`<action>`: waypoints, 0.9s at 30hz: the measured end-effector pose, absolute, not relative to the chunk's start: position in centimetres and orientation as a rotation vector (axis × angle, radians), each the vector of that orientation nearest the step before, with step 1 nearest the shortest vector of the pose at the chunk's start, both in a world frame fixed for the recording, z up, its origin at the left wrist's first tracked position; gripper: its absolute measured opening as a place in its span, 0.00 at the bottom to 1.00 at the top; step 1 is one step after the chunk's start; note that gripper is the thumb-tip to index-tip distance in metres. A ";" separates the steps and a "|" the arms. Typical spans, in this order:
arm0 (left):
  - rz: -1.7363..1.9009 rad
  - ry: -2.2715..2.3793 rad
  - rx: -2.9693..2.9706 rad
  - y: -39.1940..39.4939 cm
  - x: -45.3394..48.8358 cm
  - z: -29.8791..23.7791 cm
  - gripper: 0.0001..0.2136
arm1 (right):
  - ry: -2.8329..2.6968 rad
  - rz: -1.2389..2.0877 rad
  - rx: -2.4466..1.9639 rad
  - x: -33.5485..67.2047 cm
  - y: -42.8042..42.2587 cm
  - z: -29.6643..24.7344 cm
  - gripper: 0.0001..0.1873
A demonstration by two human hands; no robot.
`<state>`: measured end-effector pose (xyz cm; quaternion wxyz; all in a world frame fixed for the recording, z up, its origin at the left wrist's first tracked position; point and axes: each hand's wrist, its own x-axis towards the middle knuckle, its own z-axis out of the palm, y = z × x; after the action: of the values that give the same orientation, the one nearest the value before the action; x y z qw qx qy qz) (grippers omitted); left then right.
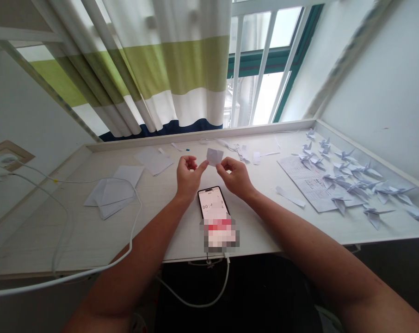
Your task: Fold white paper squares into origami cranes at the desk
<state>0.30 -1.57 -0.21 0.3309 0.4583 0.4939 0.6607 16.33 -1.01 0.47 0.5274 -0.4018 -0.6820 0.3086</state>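
Note:
A small folded square of white paper [214, 156] is held up over the desk between my two hands. My left hand [189, 175] pinches its left edge between thumb and finger, the other fingers curled. On the opposite side, my right hand [234, 175] grips the lower right corner with thumb and forefinger. Just below the hands lies a phone [212, 206] with a timer-like display, its lower part blurred out. Several white folded paper cranes [341, 180] stand at the right of the desk, some on a written sheet [305, 187].
Loose white sheets [117, 189] lie at the left, with more paper [156, 159] behind them. A white cable [135, 222] loops across the left side. Paper strips [290, 196] and a tangled cord [235, 149] lie on the desk [258, 222]. A curtain [178, 64] hangs behind.

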 end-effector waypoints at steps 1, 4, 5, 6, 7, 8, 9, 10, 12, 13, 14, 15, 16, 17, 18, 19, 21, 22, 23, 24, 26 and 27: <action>1.753 1.314 1.243 -1.6 0.2 -0.1 0.19 | -1.660 0.649 -0.960 16.5 -0.9 0.5 0.14; 1.672 1.291 1.338 -2.1 0.5 0.3 0.17 | -1.766 0.362 -0.948 17.2 -0.4 0.6 0.11; 1.628 1.251 1.350 -2.3 0.7 0.4 0.17 | -1.813 0.256 -0.959 17.3 -0.3 0.6 0.11; 1.596 1.210 1.358 -2.5 1.0 0.5 0.17 | -1.873 0.146 -0.978 17.4 -0.2 0.6 0.11; 1.563 1.182 1.366 -2.7 1.2 0.5 0.18 | -1.944 0.030 -0.997 17.5 -0.2 0.6 0.11; 1.543 1.164 1.365 -2.8 1.4 0.5 0.19 | -2.021 -0.088 -1.011 17.5 -0.3 0.6 0.11; 1.537 1.157 1.359 -2.8 1.5 0.4 0.20 | -2.099 -0.201 -1.017 17.4 -0.5 0.7 0.12; 1.540 1.158 1.350 -2.7 1.5 0.3 0.21 | -2.164 -0.303 -1.015 17.3 -0.7 0.7 0.12; 1.563 1.166 1.325 -2.5 1.4 0.1 0.21 | -2.242 -0.447 -1.002 16.9 -1.1 0.8 0.13; 1.568 1.162 1.313 -2.4 1.3 0.0 0.21 | -2.258 -0.491 -0.999 16.7 -1.3 0.9 0.13; 1.565 1.150 1.302 -2.3 1.3 0.0 0.20 | -2.264 -0.524 -1.002 16.6 -1.5 1.0 0.13; 1.557 1.133 1.292 -2.3 1.2 0.0 0.20 | -2.265 -0.549 -1.010 16.5 -1.6 1.0 0.13; 1.543 1.110 1.282 -2.3 1.2 0.1 0.20 | -2.265 -0.569 -1.018 16.5 -1.7 1.1 0.14; 1.519 1.078 1.272 -2.4 1.2 0.2 0.20 | -2.264 -0.583 -1.027 16.5 -1.7 1.1 0.14; 1.486 1.040 1.265 -2.4 1.3 0.3 0.20 | -2.267 -0.589 -1.033 16.5 -1.8 1.2 0.14; 1.450 0.999 1.261 -2.5 1.3 0.3 0.20 | -2.273 -0.582 -1.035 16.5 -1.8 1.2 0.13; 1.387 0.921 1.254 -2.6 1.5 0.4 0.21 | -2.289 -0.530 -1.025 16.6 -1.7 1.3 0.12; 1.369 0.896 1.249 -2.6 1.5 0.3 0.20 | -2.294 -0.491 -1.015 16.7 -1.7 1.3 0.12; 1.367 0.886 1.242 -2.6 1.5 0.2 0.20 | -2.292 -0.449 -1.006 16.7 -1.7 1.3 0.11; 1.376 0.888 1.237 -2.4 1.4 0.1 0.19 | -2.282 -0.406 -0.999 16.8 -1.7 1.3 0.11; 1.401 0.925 1.237 -2.2 1.2 -0.2 0.18 | -2.220 -0.300 -1.005 17.0 -1.6 1.3 0.11; 1.413 0.952 1.250 -2.0 1.0 -0.3 0.18 | -2.159 -0.230 -1.015 17.2 -1.5 1.4 0.11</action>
<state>1.03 -2.02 -0.32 0.4919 0.5150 0.3924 0.5821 17.16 -1.48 1.40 0.3638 -0.3945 -0.8391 -0.0894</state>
